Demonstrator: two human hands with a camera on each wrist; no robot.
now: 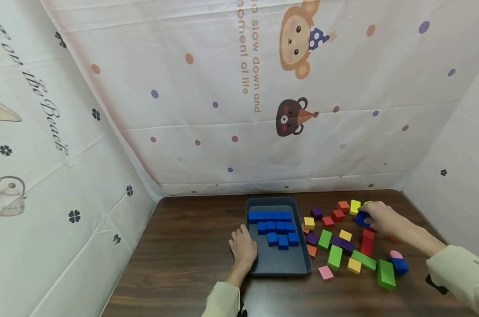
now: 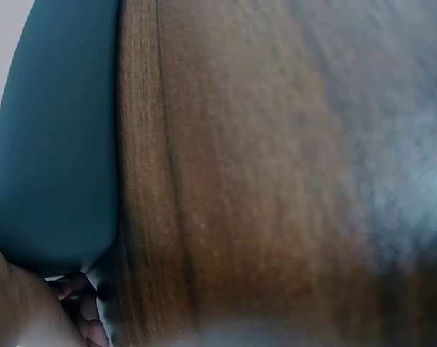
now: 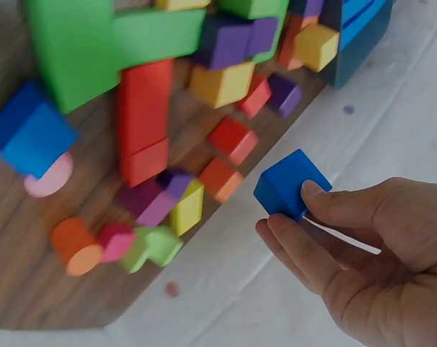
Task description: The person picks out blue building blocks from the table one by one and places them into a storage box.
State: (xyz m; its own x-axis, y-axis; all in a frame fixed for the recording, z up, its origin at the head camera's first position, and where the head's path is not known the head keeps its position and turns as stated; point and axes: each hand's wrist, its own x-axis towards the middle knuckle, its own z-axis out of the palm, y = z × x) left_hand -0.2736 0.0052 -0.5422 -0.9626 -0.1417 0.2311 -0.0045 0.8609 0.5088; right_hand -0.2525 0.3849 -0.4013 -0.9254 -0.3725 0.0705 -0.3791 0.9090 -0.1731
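Observation:
My right hand (image 1: pixel 383 218) pinches a blue block (image 3: pixel 291 182) between thumb and fingers, held up above the far right part of the table in the right wrist view. My left hand (image 1: pixel 244 247) is at the left edge of the dark grey tray (image 1: pixel 275 266), gripping its side; in the left wrist view its curled fingers (image 2: pixel 85 311) show beside the tray's outer wall, and part of the grip is hidden. Inside the tray, several blue blocks (image 1: pixel 276 226) stand in rows toward the far end, the nearest row more loosely spaced.
Right of the tray, several loose blocks lie scattered: green ones (image 1: pixel 385 274), a red one (image 1: pixel 367 246), yellow ones (image 1: pixel 354 265) and a pink one (image 1: pixel 325 273). Another blue block (image 1: pixel 399 265) lies by a pink round piece (image 1: pixel 396 254). White printed cloth (image 1: pixel 223 154) hangs behind the wooden table (image 1: pixel 184 255).

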